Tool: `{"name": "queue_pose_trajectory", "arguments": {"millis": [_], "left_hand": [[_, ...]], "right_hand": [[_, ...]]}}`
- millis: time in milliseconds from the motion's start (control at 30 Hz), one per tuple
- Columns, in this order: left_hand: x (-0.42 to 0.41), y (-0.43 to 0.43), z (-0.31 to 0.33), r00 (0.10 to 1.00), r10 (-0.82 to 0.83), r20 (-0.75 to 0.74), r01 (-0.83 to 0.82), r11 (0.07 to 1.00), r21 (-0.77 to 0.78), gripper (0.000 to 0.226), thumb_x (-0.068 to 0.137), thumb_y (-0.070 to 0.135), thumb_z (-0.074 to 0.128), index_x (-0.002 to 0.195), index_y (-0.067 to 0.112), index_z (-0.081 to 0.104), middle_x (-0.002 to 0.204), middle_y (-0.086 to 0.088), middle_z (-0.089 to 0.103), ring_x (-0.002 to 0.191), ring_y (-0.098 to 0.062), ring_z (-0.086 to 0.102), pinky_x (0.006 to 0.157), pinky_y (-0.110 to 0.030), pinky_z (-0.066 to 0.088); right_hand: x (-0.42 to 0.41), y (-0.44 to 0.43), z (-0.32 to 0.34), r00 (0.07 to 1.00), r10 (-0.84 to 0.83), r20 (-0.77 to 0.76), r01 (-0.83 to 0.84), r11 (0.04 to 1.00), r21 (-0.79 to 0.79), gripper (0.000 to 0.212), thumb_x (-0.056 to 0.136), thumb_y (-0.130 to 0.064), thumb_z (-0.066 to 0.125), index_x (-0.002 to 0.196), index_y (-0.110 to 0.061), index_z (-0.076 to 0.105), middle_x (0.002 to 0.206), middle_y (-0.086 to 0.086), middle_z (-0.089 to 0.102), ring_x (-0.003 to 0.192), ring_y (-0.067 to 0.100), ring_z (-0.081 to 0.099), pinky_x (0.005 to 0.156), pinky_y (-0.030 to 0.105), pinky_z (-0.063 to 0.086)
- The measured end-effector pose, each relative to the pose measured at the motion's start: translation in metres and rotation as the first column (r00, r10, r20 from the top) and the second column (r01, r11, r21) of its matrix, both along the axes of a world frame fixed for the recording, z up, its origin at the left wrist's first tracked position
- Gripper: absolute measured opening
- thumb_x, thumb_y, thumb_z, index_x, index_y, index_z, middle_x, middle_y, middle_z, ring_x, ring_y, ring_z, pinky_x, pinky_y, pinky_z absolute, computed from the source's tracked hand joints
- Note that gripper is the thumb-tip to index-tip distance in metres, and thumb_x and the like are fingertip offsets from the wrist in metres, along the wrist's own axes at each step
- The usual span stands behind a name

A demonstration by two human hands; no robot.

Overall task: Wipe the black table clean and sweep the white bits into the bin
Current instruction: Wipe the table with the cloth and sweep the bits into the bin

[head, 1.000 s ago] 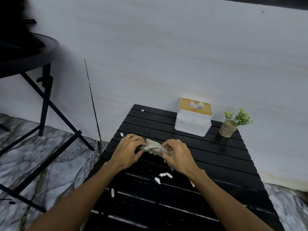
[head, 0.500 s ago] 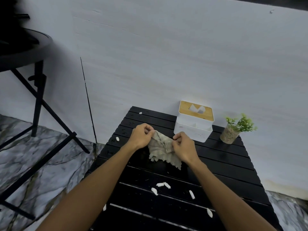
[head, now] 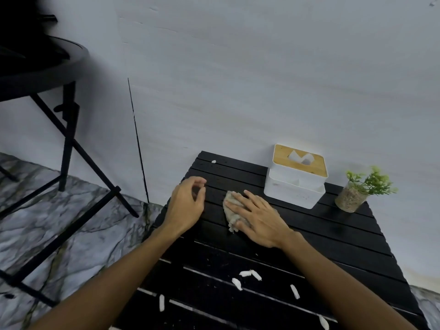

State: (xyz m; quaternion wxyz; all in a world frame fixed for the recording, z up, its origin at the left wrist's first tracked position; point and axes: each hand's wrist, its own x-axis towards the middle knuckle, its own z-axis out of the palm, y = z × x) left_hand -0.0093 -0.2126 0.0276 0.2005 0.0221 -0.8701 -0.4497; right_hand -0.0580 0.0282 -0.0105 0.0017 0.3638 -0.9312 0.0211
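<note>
A grey cloth [head: 230, 211] lies flat on the black slatted table [head: 333, 236], in its far middle part. My right hand [head: 258, 219] lies palm down on the cloth with its fingers spread, covering most of it. My left hand [head: 188, 206] hovers just left of the cloth with curled fingers and nothing in it. Several white bits [head: 248, 273] lie scattered on the near half of the table, and one white bit [head: 213, 161] sits at the far left corner. No bin is in view.
A white tissue box with a wooden lid [head: 296, 176] stands at the back of the table. A small potted plant [head: 357, 190] is to its right. A black round stand with crossed legs [head: 69, 129] stands on the marble floor at left. A pale wall is behind.
Both hands held the cloth up and spread it; now it lies on the table under my right palm, and my left hand has let go and moved left.
</note>
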Motion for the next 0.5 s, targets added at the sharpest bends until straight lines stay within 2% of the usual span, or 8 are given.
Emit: {"name": "queue_pose_trajectory", "arguments": {"millis": [67, 133, 200, 333, 500], "left_hand": [[0.01, -0.018, -0.007, 0.999, 0.025, -0.043, -0.03, 0.994, -0.109, 0.021, 0.094, 0.018, 0.058, 0.114, 0.019, 0.063, 0.107, 0.006, 0.064, 0.088, -0.008, 0.052, 0.079, -0.01, 0.042], [0.019, -0.032, -0.014, 0.998, 0.059, -0.033, -0.064, 0.976, -0.209, 0.022, 0.094, 0.022, 0.058, 0.115, 0.023, 0.062, 0.112, 0.007, 0.063, 0.099, -0.013, 0.049, 0.087, -0.027, 0.045], [0.028, -0.041, -0.022, 0.996, 0.084, -0.006, -0.081, 0.947, -0.31, 0.024, 0.094, 0.026, 0.057, 0.117, 0.025, 0.06, 0.117, 0.008, 0.06, 0.103, -0.016, 0.047, 0.09, -0.035, 0.041], [0.041, -0.045, -0.034, 0.993, 0.096, 0.069, -0.058, 0.901, -0.429, 0.032, 0.095, 0.035, 0.055, 0.126, 0.028, 0.053, 0.128, 0.009, 0.053, 0.115, -0.018, 0.044, 0.093, -0.035, 0.036], [0.046, -0.045, -0.044, 0.992, 0.075, 0.104, -0.022, 0.899, -0.438, 0.049, 0.096, 0.041, 0.05, 0.142, 0.029, 0.037, 0.141, 0.008, 0.042, 0.124, -0.017, 0.04, 0.102, -0.035, 0.035]], "right_hand": [[-0.01, -0.011, -0.003, 0.998, -0.07, 0.002, 0.07, 0.998, -0.003, 0.056, 0.105, -0.055, 0.021, 0.159, -0.043, 0.009, 0.17, -0.012, 0.003, 0.157, 0.02, 0.0, 0.128, 0.041, 0.006], [-0.018, -0.024, -0.006, 0.987, -0.163, 0.01, 0.163, 0.987, -0.01, 0.058, 0.106, -0.053, 0.018, 0.16, -0.037, 0.008, 0.17, -0.01, 0.003, 0.158, 0.023, 0.0, 0.128, 0.041, 0.005], [-0.029, -0.042, -0.007, 0.959, -0.28, 0.045, 0.282, 0.959, -0.04, 0.06, 0.106, -0.053, 0.016, 0.161, -0.031, 0.009, 0.17, -0.005, 0.006, 0.157, 0.027, 0.003, 0.128, 0.044, 0.006], [-0.054, -0.081, -0.005, 0.844, -0.53, 0.083, 0.536, 0.831, -0.145, 0.061, 0.107, -0.045, 0.019, 0.16, -0.014, 0.018, 0.168, 0.007, 0.016, 0.152, 0.034, 0.015, 0.126, 0.048, 0.011], [-0.093, -0.105, 0.008, 0.707, -0.699, 0.106, 0.706, 0.692, -0.152, 0.064, 0.107, -0.043, 0.024, 0.157, -0.004, 0.022, 0.164, 0.016, 0.022, 0.149, 0.042, 0.018, 0.124, 0.054, 0.009]]}}
